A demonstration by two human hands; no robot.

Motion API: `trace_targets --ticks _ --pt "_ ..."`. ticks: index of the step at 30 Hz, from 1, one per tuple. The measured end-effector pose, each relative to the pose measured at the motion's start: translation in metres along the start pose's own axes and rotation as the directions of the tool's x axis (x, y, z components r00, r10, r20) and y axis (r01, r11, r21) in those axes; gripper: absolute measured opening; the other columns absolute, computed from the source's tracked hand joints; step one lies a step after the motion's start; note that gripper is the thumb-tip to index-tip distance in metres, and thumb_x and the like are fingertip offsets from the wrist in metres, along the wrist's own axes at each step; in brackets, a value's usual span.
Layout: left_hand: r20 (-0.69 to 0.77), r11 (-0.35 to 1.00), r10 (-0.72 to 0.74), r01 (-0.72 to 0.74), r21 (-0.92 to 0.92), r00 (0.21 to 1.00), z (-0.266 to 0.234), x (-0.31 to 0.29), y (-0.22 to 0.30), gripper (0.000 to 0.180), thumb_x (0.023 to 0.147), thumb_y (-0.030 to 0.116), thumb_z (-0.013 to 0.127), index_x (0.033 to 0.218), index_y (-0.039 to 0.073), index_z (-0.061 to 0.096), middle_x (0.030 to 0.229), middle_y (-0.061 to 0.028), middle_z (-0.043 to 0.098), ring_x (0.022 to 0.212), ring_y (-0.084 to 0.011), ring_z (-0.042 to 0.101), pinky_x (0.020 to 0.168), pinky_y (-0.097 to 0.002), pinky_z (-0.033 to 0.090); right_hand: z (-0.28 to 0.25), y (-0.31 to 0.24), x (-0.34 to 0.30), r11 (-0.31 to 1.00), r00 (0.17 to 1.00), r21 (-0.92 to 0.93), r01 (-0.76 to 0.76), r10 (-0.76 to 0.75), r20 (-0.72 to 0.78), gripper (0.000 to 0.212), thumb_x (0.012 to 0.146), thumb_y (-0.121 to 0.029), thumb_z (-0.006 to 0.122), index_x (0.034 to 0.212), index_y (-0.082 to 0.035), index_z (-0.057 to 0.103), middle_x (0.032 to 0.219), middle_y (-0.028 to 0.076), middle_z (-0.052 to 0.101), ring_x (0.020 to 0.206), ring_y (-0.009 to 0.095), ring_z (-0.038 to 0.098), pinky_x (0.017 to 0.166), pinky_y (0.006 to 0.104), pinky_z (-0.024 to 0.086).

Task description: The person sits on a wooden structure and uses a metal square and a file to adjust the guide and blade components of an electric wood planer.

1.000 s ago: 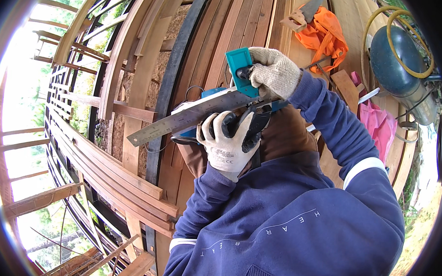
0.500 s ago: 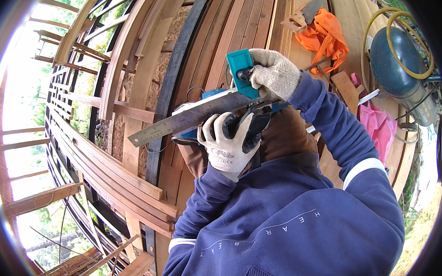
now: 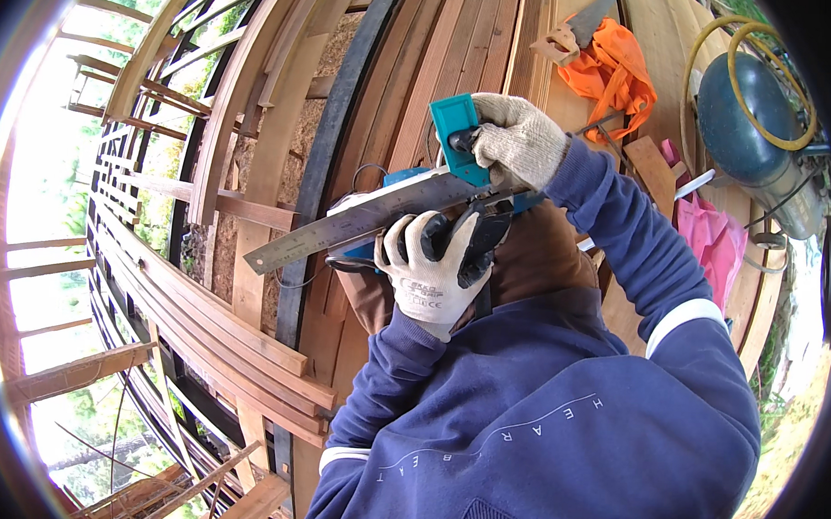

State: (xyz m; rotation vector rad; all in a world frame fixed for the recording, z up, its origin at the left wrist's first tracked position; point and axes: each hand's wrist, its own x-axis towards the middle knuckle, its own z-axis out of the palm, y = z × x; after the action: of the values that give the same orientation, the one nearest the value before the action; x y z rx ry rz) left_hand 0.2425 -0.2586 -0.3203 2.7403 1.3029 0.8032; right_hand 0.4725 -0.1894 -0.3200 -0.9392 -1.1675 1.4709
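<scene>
A try square with a long steel blade (image 3: 362, 223) and a teal handle (image 3: 460, 140) slants across the space in front of my body. My right hand (image 3: 520, 140), in a pale knit glove, closes on the teal handle with the thumb pressed against its face. Just below the blade is my left hand (image 3: 431, 276), in a white glove with dark fingertips. Its fingers are curled beside a black part, but what they grip is hard to make out. Behind the blade shows part of a blue tool (image 3: 403, 176), mostly hidden by the square and my hands.
Long wooden boards (image 3: 440, 68) lie ahead, beside a dark beam (image 3: 333, 142). A handsaw (image 3: 558, 43) and orange cloth (image 3: 614, 70) rest on them. To the right are a blue-green compressor tank (image 3: 746, 106), yellow hose (image 3: 775, 139) and pink bag (image 3: 709, 238). Stacked planks (image 3: 230, 331) are left.
</scene>
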Motion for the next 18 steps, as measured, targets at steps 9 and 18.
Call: trace_targets --ticks 9,18 --pt "0.039 1.0 -0.008 0.008 -0.008 0.999 -0.005 0.004 -0.001 0.059 0.065 0.041 0.082 0.122 0.032 0.068 0.127 -0.0063 0.048 0.124 -0.0341 0.042 0.104 -0.0573 0.03 0.002 -0.005 0.0 1.0 1.0 0.009 -0.005 0.005 -0.012 0.037 0.089 0.0 0.058 0.126 0.0 0.061 0.104 0.003 0.068 0.094 0.01 0.064 0.086 0.0278 0.055" --pt "0.027 0.999 0.002 -0.001 -0.035 1.0 -0.003 0.012 -0.008 0.076 0.051 0.036 0.087 0.124 0.025 0.067 0.122 -0.0111 0.051 0.12 -0.0378 0.042 0.103 -0.0556 0.031 0.002 -0.005 0.01 1.0 0.999 -0.001 -0.025 0.025 -0.026 0.045 0.089 0.004 0.054 0.134 -0.001 0.056 0.109 0.004 0.068 0.095 0.009 0.064 0.088 0.0259 0.054"
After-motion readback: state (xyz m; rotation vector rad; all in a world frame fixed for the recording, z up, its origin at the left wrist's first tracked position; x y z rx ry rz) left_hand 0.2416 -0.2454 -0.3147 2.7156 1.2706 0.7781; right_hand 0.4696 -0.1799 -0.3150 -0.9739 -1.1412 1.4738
